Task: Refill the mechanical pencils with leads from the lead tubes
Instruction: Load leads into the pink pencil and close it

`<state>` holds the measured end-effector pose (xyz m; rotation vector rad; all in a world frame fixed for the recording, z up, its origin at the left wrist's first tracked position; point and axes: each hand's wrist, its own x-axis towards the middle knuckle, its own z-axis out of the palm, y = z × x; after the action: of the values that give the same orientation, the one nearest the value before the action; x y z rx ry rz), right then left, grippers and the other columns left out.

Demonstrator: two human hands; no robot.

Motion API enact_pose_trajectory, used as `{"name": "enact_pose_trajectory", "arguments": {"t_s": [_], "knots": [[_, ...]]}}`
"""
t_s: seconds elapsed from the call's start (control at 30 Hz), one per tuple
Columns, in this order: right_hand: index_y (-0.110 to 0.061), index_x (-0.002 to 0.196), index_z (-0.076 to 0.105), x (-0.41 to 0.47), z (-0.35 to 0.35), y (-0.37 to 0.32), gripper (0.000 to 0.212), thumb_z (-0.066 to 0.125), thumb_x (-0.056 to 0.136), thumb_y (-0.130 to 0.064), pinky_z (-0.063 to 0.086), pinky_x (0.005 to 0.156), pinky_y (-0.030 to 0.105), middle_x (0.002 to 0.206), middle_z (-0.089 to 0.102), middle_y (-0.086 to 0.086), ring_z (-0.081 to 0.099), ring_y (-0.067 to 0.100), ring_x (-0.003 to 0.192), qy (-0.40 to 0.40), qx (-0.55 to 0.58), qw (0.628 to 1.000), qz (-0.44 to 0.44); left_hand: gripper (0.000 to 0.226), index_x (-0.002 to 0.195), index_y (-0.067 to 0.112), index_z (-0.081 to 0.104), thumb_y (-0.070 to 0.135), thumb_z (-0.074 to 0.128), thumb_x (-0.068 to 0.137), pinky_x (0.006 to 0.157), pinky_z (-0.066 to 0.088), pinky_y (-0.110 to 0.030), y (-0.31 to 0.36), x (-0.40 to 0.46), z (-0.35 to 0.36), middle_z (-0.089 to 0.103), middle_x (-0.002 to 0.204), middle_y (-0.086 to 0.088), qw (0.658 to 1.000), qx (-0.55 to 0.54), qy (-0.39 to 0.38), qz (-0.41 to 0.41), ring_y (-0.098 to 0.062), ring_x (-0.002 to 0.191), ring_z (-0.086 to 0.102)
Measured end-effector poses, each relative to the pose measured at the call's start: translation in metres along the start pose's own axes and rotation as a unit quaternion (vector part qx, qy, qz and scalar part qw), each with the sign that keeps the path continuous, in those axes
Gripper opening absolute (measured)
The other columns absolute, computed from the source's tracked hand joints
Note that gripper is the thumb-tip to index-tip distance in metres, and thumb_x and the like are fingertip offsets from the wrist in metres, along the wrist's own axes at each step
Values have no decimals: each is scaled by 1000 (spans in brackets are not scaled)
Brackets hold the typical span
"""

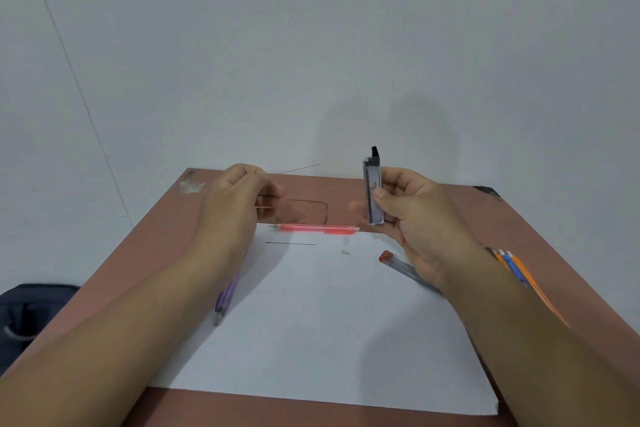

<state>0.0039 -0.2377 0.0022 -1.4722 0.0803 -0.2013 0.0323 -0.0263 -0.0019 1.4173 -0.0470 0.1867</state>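
My right hand (412,215) grips a clear flat lead case (373,194) upright, its black cap flipped open at the top. My left hand (239,201) pinches a thin lead (300,168) that sticks out to the right above the table's far edge. A pink mechanical pencil (313,228) lies crosswise on the white paper (329,322) between my hands, with its small clear cap (345,248) beside it. A loose lead (291,243) lies on the paper just below the pencil.
A second lead tube with a red cap (401,264) lies under my right wrist. A purple pencil (227,295) lies at the paper's left edge, partly under my left arm. Orange and blue pencils (512,267) lie at the right. A dark bag (31,312) sits beside the brown table (346,184).
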Motion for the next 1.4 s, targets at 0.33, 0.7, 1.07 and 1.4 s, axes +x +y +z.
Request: {"name": "enact_pose_trajectory", "arguments": {"t_s": [0.33,0.7,1.07,1.4], "knots": [[-58,123,53,-1,1,3,54,60,98,-10,59,72,36,98,68,-2,68,21,87,36,-218,969,-109,13,87,8,65,18,58,91,93,56,-54,-6,3,-1,75,87,-5,998,68,1,8,-29,82,75],[-52,119,57,3,-11,2,56,51,99,-1,43,49,14,74,56,-13,55,4,60,66,-281,950,-114,14,90,12,68,21,60,96,57,45,-18,-8,4,-1,76,87,1,994,105,21,14,-20,81,76],[-45,120,58,3,-16,5,54,45,98,3,45,57,22,78,46,-5,53,13,68,61,-367,922,-104,14,91,12,68,22,61,97,66,50,-24,-12,6,-1,76,86,2,993,113,11,19,-17,79,76],[-31,135,56,5,-15,12,45,56,98,-7,56,81,37,117,63,0,63,20,96,59,-515,853,-55,14,91,12,68,22,61,98,79,52,-30,-9,-1,1,75,82,8,989,141,-15,52,-1,66,70]]}}
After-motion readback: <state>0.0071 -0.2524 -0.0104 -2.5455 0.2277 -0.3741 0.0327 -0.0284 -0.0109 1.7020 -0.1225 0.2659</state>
